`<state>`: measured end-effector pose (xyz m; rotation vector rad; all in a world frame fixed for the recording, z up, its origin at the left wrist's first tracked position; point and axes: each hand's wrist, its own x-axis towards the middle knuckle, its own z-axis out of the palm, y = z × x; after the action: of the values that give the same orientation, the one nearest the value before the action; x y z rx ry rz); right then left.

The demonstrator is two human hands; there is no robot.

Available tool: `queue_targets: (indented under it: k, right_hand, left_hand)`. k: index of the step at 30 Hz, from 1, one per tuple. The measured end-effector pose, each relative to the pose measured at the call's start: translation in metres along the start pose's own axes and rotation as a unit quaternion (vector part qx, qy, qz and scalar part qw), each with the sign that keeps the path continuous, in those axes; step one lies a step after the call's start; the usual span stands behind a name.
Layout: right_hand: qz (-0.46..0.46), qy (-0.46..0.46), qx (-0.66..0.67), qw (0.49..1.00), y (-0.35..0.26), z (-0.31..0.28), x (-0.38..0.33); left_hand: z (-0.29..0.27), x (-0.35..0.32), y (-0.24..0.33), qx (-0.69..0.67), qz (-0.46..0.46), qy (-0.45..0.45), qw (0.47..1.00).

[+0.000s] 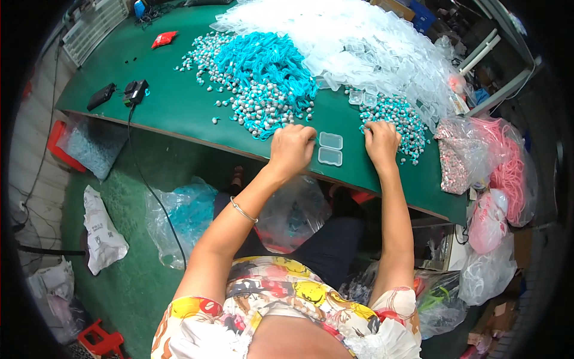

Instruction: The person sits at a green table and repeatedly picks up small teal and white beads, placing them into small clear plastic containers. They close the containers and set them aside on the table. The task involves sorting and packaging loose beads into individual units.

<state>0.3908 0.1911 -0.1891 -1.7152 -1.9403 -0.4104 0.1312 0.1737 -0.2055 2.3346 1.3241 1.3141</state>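
On the green table (185, 122), a small clear plastic case (330, 148) lies open between my hands, its two halves flat. To its left, my left hand (292, 148) is closed, fingertips bent together at the near edge of a heap of turquoise cords (263, 57) and small grey-and-turquoise plugs (257, 107). Over on the right, my right hand (382, 143) is closed with fingers curled down at the left edge of a second pile of plugs (403, 122). Whatever either set of fingers pinches is too small or hidden to make out.
Clear plastic cases (365, 45) form a large mound at the back. A black device (135, 93) with a cable sits at the left, near a red packet (164, 39). Bags of pink cord (507, 170) stand beyond the right edge. Plastic bags (182, 218) lie on the floor.
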Motion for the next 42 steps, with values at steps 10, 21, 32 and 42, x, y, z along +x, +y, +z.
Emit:
queue_targets:
  k: [10, 21, 32, 42]
  right_hand:
    - [-0.096, -0.019, -0.06, 0.993, -0.011, 0.002, 0.018]
    - [-0.036, -0.032, 0.208, 0.977, -0.076, -0.021, -0.055]
    - [-0.042, -0.044, 0.244, 0.968, -0.071, -0.014, -0.053]
    - [-0.102, -0.072, 0.208, 0.97, -0.075, -0.028, -0.041]
  left_hand:
    - [-0.003, -0.002, 0.018, -0.102, -0.045, -0.107, 0.988]
    - [0.001, -0.009, 0.019, -0.075, -0.035, -0.114, 0.99]
    - [-0.001, -0.019, 0.019, -0.077, -0.024, -0.105, 0.991]
    - [0.002, -0.022, 0.017, -0.076, -0.014, -0.086, 0.993]
